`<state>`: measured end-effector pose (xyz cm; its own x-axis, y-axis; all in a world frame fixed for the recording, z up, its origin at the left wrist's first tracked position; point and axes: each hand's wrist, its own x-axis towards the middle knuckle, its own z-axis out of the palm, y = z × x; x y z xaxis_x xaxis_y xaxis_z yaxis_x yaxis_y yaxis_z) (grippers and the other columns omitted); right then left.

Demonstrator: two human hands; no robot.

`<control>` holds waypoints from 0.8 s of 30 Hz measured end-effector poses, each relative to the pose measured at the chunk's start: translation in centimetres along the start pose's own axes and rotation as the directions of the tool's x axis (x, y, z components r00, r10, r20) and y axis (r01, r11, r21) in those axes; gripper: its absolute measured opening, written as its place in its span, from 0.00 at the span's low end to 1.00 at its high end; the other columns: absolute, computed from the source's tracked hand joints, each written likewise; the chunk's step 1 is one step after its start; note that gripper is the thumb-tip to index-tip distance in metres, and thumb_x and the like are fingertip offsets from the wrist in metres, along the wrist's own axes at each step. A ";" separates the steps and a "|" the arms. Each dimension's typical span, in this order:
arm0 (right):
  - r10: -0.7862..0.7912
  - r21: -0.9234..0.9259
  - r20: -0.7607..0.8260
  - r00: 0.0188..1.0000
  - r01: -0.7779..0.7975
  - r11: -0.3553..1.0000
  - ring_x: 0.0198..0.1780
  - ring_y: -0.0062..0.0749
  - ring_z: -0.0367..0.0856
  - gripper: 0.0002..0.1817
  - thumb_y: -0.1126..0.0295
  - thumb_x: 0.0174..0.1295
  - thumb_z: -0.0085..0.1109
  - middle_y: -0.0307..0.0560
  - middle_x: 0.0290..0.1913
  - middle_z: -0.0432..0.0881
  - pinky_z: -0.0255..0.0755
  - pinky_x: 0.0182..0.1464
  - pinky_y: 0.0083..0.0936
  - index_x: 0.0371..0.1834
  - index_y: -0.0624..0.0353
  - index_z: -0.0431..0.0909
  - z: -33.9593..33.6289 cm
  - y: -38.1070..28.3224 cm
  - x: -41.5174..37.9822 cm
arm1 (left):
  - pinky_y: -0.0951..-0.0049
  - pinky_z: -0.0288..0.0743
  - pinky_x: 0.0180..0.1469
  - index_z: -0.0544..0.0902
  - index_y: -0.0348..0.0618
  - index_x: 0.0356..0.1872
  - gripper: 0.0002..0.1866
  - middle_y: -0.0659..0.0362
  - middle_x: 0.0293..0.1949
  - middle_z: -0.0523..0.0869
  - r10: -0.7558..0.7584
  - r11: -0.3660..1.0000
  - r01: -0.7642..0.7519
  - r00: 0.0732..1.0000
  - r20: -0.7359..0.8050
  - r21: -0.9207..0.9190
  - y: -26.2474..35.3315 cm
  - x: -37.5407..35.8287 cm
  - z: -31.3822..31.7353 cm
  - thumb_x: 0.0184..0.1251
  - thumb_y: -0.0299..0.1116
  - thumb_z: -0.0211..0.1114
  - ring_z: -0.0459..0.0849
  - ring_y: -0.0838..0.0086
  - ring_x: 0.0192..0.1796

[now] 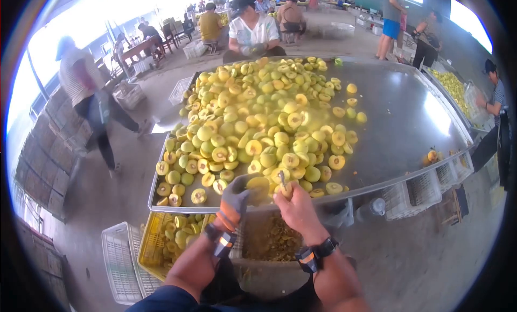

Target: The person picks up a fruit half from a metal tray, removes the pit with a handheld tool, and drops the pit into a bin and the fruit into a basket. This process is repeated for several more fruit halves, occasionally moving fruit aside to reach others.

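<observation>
My left hand, in a grey and orange glove, is closed around a yellow peach half at the near edge of the metal table. Close to its right, my bare right hand grips a small pitting tool with its metal tip pointing up. The tool's exact shape is blurred. Beyond both hands lies a large heap of yellow-green halved peaches, several showing brown pits or pit hollows. Below my hands is a container of brown pits and scraps.
A yellow crate of peach halves stands at lower left beside white crates. More white baskets line the table's right side. The metal table has a raised rim. A person sits opposite; another walks on the left.
</observation>
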<state>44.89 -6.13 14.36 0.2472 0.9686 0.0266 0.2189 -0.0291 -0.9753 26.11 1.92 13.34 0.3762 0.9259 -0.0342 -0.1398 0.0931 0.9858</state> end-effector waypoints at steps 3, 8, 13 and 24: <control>-0.024 -0.046 0.030 0.999 0.025 0.999 0.44 0.66 0.86 0.18 0.61 0.71 0.65 0.67 0.39 0.87 0.79 0.47 0.47 0.48 0.69 0.78 0.6 0.4 0.0 | 0.69 0.89 0.47 0.79 0.33 0.68 0.23 0.52 0.56 0.89 -0.009 0.999 0.008 1.000 -0.018 -0.044 -1.4 0.4 -0.9 0.73 0.24 0.67 0.91 0.68 0.50; -0.047 -0.161 0.146 0.988 0.071 0.984 0.44 0.72 0.83 0.17 0.62 0.68 0.64 0.70 0.38 0.85 0.76 0.47 0.51 0.42 0.70 0.78 1.3 -0.4 -0.5 | 0.66 0.88 0.52 0.80 0.34 0.67 0.23 0.53 0.57 0.89 0.007 0.995 -0.007 1.000 0.003 -0.101 -0.2 -0.8 -0.9 0.72 0.27 0.69 0.91 0.67 0.53; 0.055 -0.162 0.190 0.980 -0.024 0.987 0.48 0.73 0.83 0.18 0.63 0.67 0.63 0.74 0.39 0.85 0.76 0.51 0.50 0.46 0.72 0.78 2.0 -2.0 -1.1 | 0.70 0.83 0.60 0.80 0.33 0.66 0.23 0.54 0.58 0.89 0.029 0.999 -0.030 0.999 -0.020 -0.018 1.3 -1.7 -0.7 0.72 0.25 0.68 0.88 0.71 0.57; -0.031 -0.243 0.150 0.988 0.067 0.968 0.51 0.76 0.81 0.15 0.70 0.67 0.61 0.73 0.44 0.85 0.76 0.51 0.54 0.53 0.67 0.77 3.6 -0.2 -1.7 | 0.73 0.81 0.61 0.81 0.31 0.65 0.22 0.53 0.57 0.90 0.148 0.988 -0.140 0.979 -0.139 0.065 -1.5 -1.5 -0.1 0.71 0.21 0.70 0.87 0.74 0.58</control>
<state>41.04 -6.86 13.68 0.0956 0.9951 0.0237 0.4577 -0.0228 -0.8888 25.63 0.49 11.94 0.2203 0.9713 0.0897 -0.1315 -0.0616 0.9894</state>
